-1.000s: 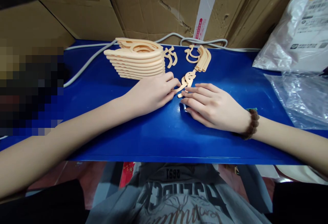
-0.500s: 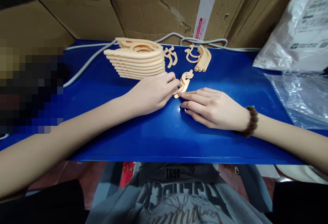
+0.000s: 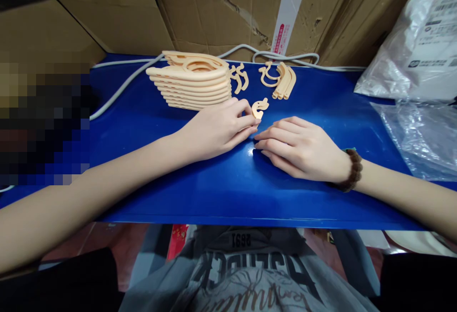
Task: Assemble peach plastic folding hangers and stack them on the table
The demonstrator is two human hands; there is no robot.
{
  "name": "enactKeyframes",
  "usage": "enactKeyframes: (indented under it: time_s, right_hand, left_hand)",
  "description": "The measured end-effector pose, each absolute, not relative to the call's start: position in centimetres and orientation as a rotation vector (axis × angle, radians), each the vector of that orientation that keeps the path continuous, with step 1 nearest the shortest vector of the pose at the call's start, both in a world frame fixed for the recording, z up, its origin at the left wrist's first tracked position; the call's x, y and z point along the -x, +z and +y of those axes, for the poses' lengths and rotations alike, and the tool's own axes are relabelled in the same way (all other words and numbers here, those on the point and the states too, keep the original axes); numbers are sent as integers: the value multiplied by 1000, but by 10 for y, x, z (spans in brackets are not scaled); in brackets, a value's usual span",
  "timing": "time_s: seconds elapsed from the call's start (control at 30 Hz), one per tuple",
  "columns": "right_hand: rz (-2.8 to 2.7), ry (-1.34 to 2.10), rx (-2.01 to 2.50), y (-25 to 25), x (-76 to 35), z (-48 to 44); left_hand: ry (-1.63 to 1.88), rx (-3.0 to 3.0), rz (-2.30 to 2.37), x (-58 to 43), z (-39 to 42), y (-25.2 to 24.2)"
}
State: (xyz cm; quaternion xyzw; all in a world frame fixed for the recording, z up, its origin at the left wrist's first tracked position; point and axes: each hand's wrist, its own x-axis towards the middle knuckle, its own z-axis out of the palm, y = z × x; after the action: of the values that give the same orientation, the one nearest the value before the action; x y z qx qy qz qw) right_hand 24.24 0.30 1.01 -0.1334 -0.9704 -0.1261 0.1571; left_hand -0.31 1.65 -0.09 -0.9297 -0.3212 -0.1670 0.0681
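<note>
My left hand (image 3: 223, 124) is closed in a pinch on a small curved beige piece (image 3: 259, 107), whose lower end is hidden by the fingertips. Just to the right, my right hand (image 3: 298, 147) rests palm down near the blue surface, its fingers slightly bent and a little apart, holding nothing that shows. Its fingertips are close to those of my left hand. A stack of beige looped plastic pieces (image 3: 193, 81) lies behind my left hand. Small curved beige parts (image 3: 240, 78) sit right of that stack.
More hook-shaped and tubular beige parts (image 3: 284, 82) lie farther right on the blue table (image 3: 214, 197). A white cable (image 3: 123, 88) runs along the back, before cardboard boxes (image 3: 221, 12). Plastic bags (image 3: 410, 59) are at the right.
My left hand has shifted slightly right and now covers the lower part of the curved piece. My right fingertips have come away from that piece.
</note>
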Motion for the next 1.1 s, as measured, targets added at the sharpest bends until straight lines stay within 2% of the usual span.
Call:
enactKeyframes:
  time_s: [0.6,0.87,1.1]
  right_hand:
    - [-2737,-293,612,7,-242,8]
    - [-2705,-545,970,29,-239,54]
    - [-2738,-659,1472,52,-207,103]
  left_hand:
    - [-348,2633,-1015,3,12,10]
    - [-309,2613,-995,1,11,11]
    - [-359,2576,-921,5,16,6]
